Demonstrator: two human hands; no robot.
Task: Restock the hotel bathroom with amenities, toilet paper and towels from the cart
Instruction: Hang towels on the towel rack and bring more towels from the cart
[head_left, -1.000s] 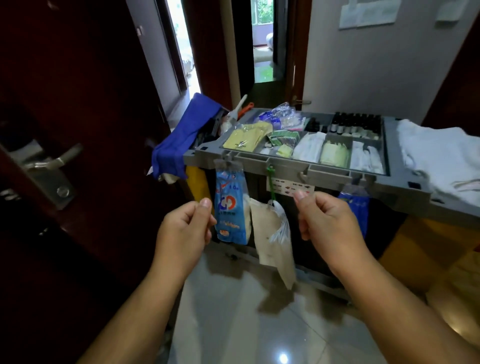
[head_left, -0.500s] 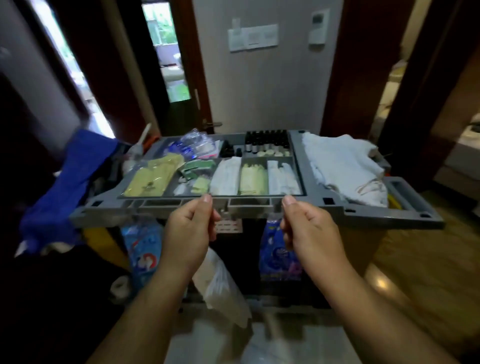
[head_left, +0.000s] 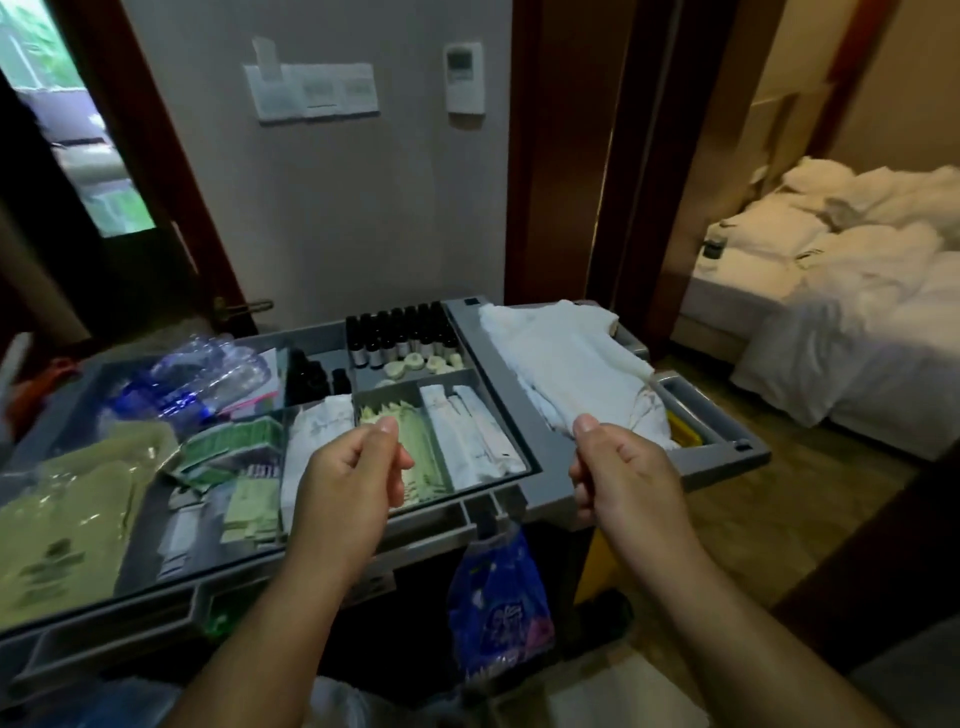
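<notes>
Where left hand (head_left: 348, 483) hovers, cart (head_left: 498, 374) packets (head_left: 423, 447) partly hidden.

The cart (head_left: 498, 374) stands before a wall, with a doorway (head_left: 78, 156) behind it to the left and a bed (head_left: 857, 312) behind it to the right. In its tray, bottles (head_left: 400, 332) fill the far middle compartment, with packets (head_left: 467, 431) in the compartments before them. Water bottles (head_left: 197, 379) lie far left, with pouches (head_left: 62, 499) in front of them. Towels (head_left: 571, 364) lie on the right end. A bag (head_left: 498, 613) hangs below the near edge, between the left hand (head_left: 348, 483) and right hand (head_left: 623, 483). A thermostat (head_left: 464, 78) sits on the wall above.
</notes>
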